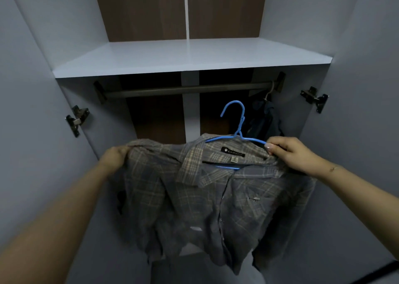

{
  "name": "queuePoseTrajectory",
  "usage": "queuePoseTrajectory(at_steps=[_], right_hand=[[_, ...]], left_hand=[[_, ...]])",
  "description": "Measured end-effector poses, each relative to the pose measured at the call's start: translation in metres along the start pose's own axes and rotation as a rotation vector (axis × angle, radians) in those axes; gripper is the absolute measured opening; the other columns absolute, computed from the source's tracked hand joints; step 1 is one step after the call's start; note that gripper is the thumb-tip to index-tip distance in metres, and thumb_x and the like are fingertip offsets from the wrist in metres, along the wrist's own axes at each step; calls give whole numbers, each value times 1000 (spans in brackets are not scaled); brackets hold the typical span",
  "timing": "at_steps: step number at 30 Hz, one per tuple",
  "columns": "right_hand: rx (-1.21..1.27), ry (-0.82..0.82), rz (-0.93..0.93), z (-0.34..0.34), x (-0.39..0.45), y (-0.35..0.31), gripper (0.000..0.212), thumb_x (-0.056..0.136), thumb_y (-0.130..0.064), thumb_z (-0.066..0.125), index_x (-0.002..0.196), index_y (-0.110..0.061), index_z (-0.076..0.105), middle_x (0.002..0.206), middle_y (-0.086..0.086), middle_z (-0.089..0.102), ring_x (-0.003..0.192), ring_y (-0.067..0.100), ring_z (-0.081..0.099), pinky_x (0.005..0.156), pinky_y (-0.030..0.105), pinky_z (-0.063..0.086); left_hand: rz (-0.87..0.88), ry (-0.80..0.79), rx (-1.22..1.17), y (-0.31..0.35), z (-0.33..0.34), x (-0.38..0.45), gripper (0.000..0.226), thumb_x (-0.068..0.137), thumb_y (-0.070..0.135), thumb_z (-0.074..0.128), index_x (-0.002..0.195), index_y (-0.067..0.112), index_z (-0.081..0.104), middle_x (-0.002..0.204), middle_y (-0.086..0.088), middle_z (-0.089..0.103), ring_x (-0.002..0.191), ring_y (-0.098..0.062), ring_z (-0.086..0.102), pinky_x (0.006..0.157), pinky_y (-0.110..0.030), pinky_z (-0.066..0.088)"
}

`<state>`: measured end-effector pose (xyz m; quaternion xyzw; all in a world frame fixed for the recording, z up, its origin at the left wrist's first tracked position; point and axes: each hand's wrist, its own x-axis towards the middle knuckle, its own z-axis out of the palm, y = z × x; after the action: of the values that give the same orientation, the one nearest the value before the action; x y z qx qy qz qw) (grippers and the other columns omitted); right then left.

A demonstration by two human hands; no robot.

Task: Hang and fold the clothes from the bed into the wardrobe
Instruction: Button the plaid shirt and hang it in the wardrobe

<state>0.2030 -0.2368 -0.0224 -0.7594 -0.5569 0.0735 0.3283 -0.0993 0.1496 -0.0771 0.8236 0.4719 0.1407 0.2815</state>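
One dark garment [264, 119] already hangs on the rail [190, 89]. The plaid shirt [207, 188], on its blue hanger [236, 130], is below the rail, unhung; left hand [115, 156] grips its shoulder, right hand [287, 150] pinches hanger and collar.

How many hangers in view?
2. A blue hanger sits inside the plaid shirt, gripped by the right hand. A pale hanger hooks the rail at its right end, carrying a dark garment. None else visible.
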Motion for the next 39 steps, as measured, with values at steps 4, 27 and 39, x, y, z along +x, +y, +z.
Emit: queuePoseTrajectory(at_steps=[4, 27, 39], right_hand=[[100, 86, 73, 12, -5, -3, 32, 101, -19, 47, 71, -11, 55, 57, -6, 47, 53, 3, 41, 56, 17, 32], [338, 497, 671, 43, 223, 142, 35, 104, -24, 41, 93, -3, 67, 102, 21, 62, 79, 25, 55, 71, 28, 39], [40, 378, 563, 83, 150, 169, 63, 84, -45, 70, 132, -18, 39, 112, -3, 45, 86, 15, 54, 60, 29, 47]], left_hand=[[-99, 34, 10, 20, 11, 8, 45, 106, 23, 36, 143, -4, 41, 147, -26, 42, 131, -41, 44, 107, -40, 34], [303, -128, -453, 193, 174, 41, 30, 98, 8, 50, 100, 36, 61, 107, 22, 48, 101, 6, 52, 80, 2, 36], [199, -126, -539, 206, 202, 38, 27, 100, 3, 48, 114, 16, 66, 109, 17, 55, 97, 10, 51, 79, 4, 35]])
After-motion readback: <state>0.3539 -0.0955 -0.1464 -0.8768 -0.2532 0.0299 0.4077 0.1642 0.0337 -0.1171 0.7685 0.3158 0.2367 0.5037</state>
